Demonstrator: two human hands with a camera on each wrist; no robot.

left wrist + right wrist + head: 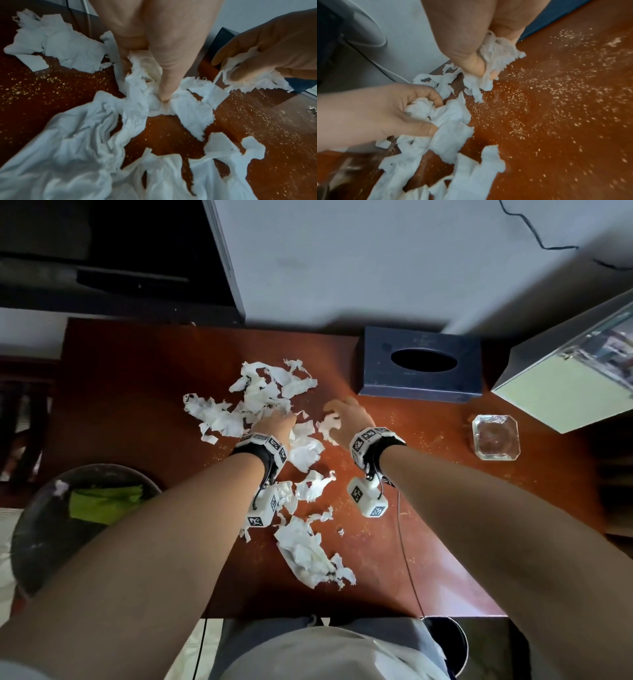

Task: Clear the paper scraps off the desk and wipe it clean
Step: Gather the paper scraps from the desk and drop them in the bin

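Two hands on the desk [144, 378] w/ torn paper scraps [255, 395] strewn from beyond my left hand [274, 422] back toward my body; too many to count. Left hand's fingers curl round a wad of scraps. Right hand [347, 416] pinches one scrap, thumb vs. fingers. Beyond the right hand: 1 dark tissue box [419, 364]. Further right: 1 glass ashtray [495, 437]. Pale crumbs [556, 83] dust the wood.

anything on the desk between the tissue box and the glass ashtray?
No objects. Head view shows only bare desk with fine pale crumbs between the tissue box and the glass ashtray; the paper scraps lie further left.
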